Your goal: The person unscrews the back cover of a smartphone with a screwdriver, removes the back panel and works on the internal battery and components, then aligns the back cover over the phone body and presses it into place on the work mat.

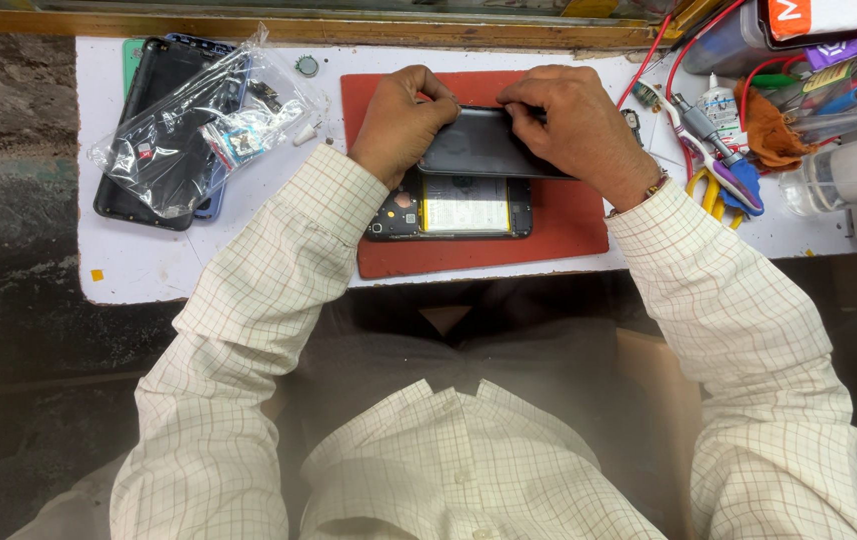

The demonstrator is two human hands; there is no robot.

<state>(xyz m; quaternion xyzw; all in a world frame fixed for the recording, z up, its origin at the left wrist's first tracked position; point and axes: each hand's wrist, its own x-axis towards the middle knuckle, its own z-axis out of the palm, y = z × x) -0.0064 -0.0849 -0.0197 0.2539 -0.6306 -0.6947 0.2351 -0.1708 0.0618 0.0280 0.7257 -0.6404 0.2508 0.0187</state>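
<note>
Left hand (pixel 404 122) and right hand (pixel 574 125) both grip the edges of a thin, stiff, probably slippery and fragile dark back cover (pixel 484 145), held above the opened phone (pixel 454 208) on the red mat (pixel 569 225).

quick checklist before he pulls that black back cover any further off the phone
1. Left hand grips the black cover at its left end: ok.
2. Right hand grips its top right edge: ok.
3. Opened phone lies flat on the red mat: ok.
4. Cover fully free of the phone: cannot tell.
5. Scissors and tools lie off the mat: ok.
6. Bagged phones lie apart at left: ok.
</note>
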